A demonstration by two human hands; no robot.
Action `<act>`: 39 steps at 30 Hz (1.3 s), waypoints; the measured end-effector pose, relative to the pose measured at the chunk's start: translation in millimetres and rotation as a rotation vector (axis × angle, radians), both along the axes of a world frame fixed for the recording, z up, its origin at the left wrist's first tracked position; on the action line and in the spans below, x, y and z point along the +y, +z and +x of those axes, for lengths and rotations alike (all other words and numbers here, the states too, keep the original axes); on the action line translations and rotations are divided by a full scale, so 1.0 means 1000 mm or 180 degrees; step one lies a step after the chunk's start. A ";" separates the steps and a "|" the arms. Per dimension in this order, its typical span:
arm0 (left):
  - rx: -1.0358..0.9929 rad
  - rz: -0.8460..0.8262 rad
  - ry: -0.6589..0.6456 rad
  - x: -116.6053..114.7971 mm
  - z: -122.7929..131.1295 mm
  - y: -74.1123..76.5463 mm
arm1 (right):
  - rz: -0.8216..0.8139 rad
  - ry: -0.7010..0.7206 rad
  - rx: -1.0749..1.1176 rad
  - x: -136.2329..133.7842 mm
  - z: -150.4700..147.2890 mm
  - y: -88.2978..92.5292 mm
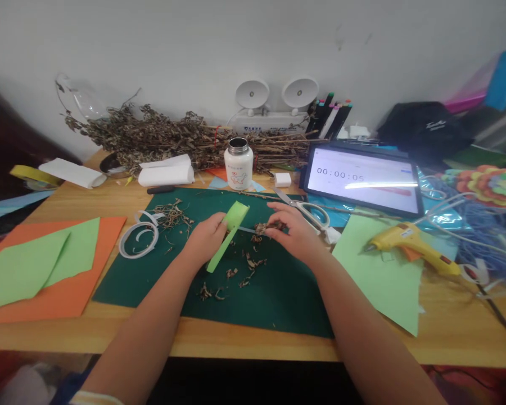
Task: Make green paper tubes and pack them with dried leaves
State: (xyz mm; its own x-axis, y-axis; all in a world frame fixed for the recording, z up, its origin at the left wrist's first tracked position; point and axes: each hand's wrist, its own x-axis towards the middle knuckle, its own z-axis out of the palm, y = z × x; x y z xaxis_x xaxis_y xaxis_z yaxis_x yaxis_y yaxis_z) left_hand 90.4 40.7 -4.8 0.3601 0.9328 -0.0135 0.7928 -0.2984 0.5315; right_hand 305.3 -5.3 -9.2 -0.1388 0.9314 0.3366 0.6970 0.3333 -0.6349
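My left hand (206,239) is closed on a rolled strip of light green paper (229,234), which slants from the thumb down towards me over the dark green mat (278,298). My right hand (293,229) pinches a small clump of dried brown plant bits (269,226) just right of the paper's upper end. A thin pale stalk runs between the paper and the clump. Crumbled dried bits (244,270) lie scattered on the mat below both hands.
Scissors (310,214), a yellow glue gun (413,244), a tablet showing 00:00:05 (362,177), a white bottle (238,163) and a heap of dried branches (172,138) ring the mat. Orange paper (84,281) and green sheets (29,264) lie left, white tape curls (139,239) nearby.
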 end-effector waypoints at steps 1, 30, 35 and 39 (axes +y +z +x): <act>-0.0063 0.0031 0.0122 0.003 -0.002 -0.001 | 0.0011 -0.0142 0.0040 0.001 0.004 -0.001; -0.1543 0.0736 0.0755 -0.027 0.030 -0.010 | -0.0982 0.0320 -0.1299 -0.023 -0.079 -0.001; -0.2124 0.0609 0.1002 -0.022 0.032 -0.013 | -0.0794 0.0336 -0.1406 -0.023 -0.078 -0.002; -0.2281 0.0615 0.1181 -0.015 0.027 -0.014 | -0.0645 0.0601 -0.1243 -0.019 -0.072 -0.001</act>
State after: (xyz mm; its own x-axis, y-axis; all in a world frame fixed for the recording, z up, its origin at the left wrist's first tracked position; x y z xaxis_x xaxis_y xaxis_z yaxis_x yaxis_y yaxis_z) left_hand 117.3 25.6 -18.6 -0.1111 0.9550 0.2749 0.3465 -0.2221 0.9114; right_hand 233.5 -23.9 -10.0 -0.3918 0.9192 0.0398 0.8355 0.3736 -0.4029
